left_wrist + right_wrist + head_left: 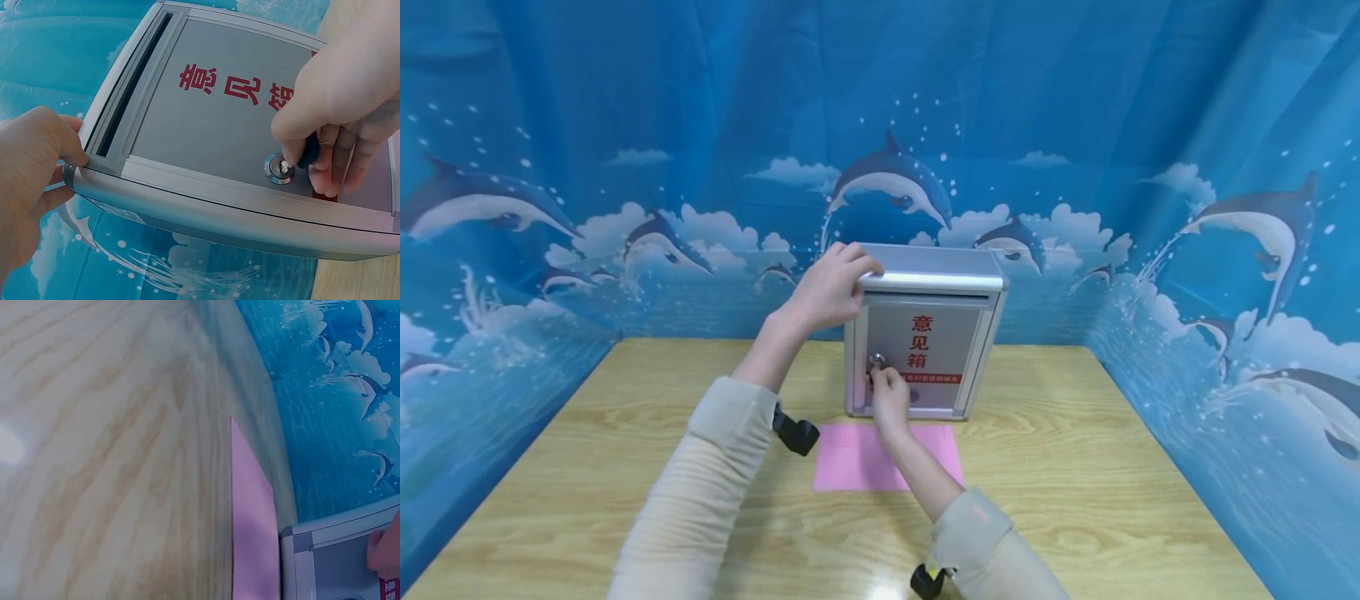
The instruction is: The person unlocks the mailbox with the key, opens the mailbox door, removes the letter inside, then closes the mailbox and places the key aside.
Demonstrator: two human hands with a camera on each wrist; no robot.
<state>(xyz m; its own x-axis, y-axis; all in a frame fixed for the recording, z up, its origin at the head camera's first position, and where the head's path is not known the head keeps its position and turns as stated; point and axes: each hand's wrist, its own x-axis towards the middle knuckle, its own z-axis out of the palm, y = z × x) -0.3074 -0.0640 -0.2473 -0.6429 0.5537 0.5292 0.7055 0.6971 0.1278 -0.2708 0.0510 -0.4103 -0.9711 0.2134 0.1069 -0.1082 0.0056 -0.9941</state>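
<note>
A silver metal suggestion box (936, 262) with red lettering stands upright on the table. My left hand (832, 287) grips its upper left corner, fingers over the top edge. At the round lock (275, 170) on the box door, my right hand (891, 402) pinches a key with a black head (310, 150). The key's tip meets the keyhole. In the left wrist view, a narrow slot (134, 84) runs along the top of the front. Only a bit of the right hand's fingers (386, 547) shows in the right wrist view.
A pink sheet of paper (850, 467) lies flat on the wood-grain table (1075, 475), just in front of the box. Behind and at both sides hangs a blue curtain (1037, 83) printed with dolphins. A black wrist strap piece (796, 432) juts from the left sleeve.
</note>
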